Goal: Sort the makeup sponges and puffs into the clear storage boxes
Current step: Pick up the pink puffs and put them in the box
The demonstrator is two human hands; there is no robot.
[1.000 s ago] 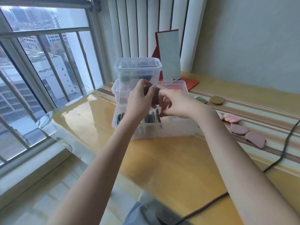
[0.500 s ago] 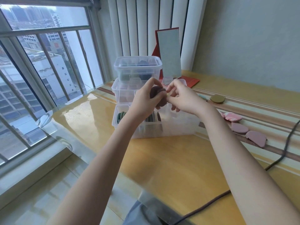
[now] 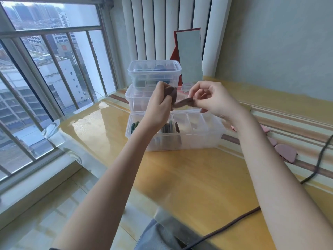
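Both hands raised over the divided clear box, each holding dark brown puffs.

Left hand (image 3: pixel 160 103) grips a small stack of puffs (image 3: pixel 171 92), fingers curled round it; right hand (image 3: pixel 212 100) pinches one brown puff (image 3: pixel 183 102) between thumb and fingertips. Below them the divided box (image 3: pixel 198 139) holds green and brown puffs upright in its left compartments. Pink puffs (image 3: pixel 286 155) lie on the table (image 3: pixel 180 177) to the right. Behind, two lidded boxes (image 3: pixel 153 73) stand stacked.
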